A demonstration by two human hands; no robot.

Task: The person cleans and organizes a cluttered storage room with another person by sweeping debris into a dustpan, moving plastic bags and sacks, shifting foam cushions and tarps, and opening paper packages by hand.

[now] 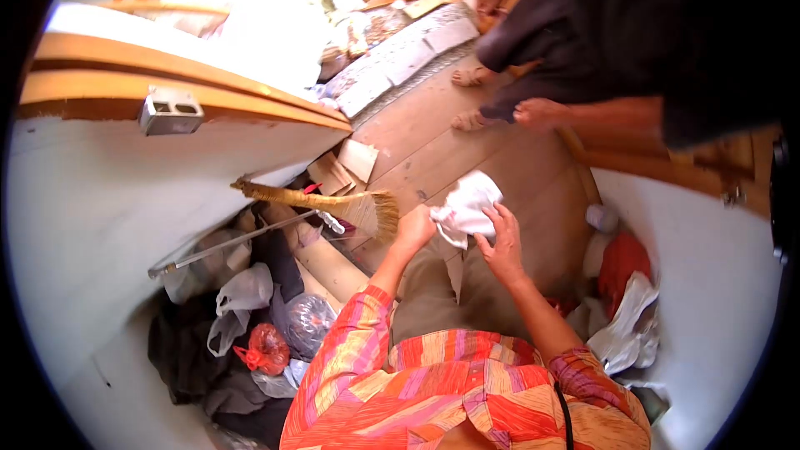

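My left hand [417,226] is closed in a fist around one end of a crumpled white bag or cloth [469,207] with small pinkish marks; I cannot tell which material it is. The white piece puffs up in front of my lap, over the floor. On its right side is my right hand [502,248], thumb and fingers apart, the fingertips at the edge of the piece. A straw broom [367,210] leans just left of my left hand.
Another person's hand [540,112] and dark trousers [533,37] are at the upper right. Plastic bags [308,322] and dark cloth pile up on the left. A red bag [625,271] and a white bag [629,325] lie by the right wall. A stone doorstep [408,65] crosses ahead.
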